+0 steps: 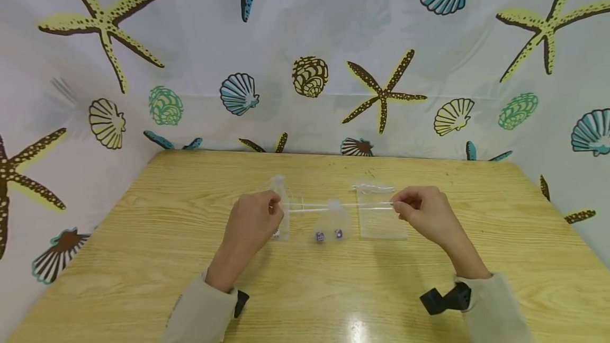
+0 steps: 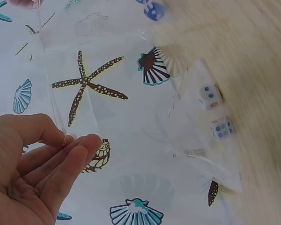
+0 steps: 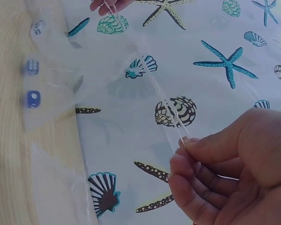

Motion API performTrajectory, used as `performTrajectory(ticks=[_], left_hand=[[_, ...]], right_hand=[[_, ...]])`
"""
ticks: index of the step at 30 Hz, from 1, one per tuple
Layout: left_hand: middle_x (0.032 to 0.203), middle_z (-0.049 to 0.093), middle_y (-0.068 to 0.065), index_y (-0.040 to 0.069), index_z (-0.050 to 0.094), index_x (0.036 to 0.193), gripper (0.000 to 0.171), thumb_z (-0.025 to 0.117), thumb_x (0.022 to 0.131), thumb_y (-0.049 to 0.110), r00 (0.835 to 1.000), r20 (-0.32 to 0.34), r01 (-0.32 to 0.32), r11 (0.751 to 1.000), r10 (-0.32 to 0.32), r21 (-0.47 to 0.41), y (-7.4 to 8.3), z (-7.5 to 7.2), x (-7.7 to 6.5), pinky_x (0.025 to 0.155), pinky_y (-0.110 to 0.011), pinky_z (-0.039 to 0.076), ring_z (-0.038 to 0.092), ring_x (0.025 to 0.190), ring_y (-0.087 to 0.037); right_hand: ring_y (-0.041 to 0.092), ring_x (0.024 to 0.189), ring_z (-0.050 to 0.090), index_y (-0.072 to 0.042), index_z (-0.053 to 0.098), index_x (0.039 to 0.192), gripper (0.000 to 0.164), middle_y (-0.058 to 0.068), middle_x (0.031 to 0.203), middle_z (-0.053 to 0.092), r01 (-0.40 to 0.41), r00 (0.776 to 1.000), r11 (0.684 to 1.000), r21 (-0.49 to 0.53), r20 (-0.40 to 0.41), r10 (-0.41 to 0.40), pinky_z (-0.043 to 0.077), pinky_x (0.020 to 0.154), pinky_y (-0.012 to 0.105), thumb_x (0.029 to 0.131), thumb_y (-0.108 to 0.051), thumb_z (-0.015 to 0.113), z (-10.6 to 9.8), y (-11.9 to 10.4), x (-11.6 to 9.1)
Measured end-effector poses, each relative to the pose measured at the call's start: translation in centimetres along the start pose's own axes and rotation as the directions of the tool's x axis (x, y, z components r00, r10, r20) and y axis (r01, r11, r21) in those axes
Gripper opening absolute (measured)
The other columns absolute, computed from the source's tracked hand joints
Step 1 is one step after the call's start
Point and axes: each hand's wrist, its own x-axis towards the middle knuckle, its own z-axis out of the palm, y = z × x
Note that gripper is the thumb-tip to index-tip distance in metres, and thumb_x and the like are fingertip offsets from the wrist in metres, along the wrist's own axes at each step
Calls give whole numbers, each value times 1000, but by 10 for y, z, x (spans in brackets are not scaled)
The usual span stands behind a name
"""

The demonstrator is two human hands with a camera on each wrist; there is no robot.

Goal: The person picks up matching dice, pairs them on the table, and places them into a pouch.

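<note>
A sheer white drawstring pouch (image 1: 333,219) with two blue-purple dice (image 1: 320,236) in its bottom stands mid-table, its neck gathered. White drawstrings (image 1: 305,208) run taut from both sides of that neck. My left hand (image 1: 252,221) pinches their left end between thumb and forefinger, and my right hand (image 1: 424,210) pinches the right end. Partly behind the left hand is another sheer pouch (image 1: 284,232); white dice (image 2: 210,97) show inside it in the left wrist view. Near the right hand lies a flat pouch (image 1: 382,224) with no dice visible in it.
The pouches are on a light wood table (image 1: 333,290). A white cloth (image 1: 286,36) printed with starfish and shells hangs behind the table and along both sides. Black wrist-camera mounts (image 1: 445,299) sit at the sleeve cuffs.
</note>
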Motion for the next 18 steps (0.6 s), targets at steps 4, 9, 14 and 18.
performTrajectory(ticks=[4,9,14,18], left_hand=[[80,71,-15,0,73,97,20,56,86,1,1000,-8,-11,1000,11,-1,3,-4,1,47,-25,42,44,41,-9],[80,71,-15,-2,72,96,19,56,86,0,1000,0,-23,1000,23,15,1,0,4,48,-24,39,35,42,-9],[77,70,-12,-1,71,93,16,56,88,2,999,45,-25,998,22,56,-6,10,11,47,-22,36,33,44,-8],[70,67,-11,-1,70,88,14,56,88,1,999,30,-15,998,13,58,-12,16,19,47,-23,36,37,45,-10]], right_hand=[[16,70,63,0,69,94,11,11,83,68,-2,1000,1000,-16,-11,1,52,62,27,91,-4,60,-4,-4,1],[14,68,63,1,70,95,13,12,82,68,-13,1000,1000,-22,1,13,51,61,28,91,-6,60,-1,-2,6],[11,65,61,2,70,95,14,11,79,69,-28,1000,998,-50,-6,28,49,57,27,91,-7,60,7,5,16],[16,64,62,3,70,94,15,12,78,68,-12,1000,999,-50,-6,12,49,57,27,91,-7,60,14,12,27]])
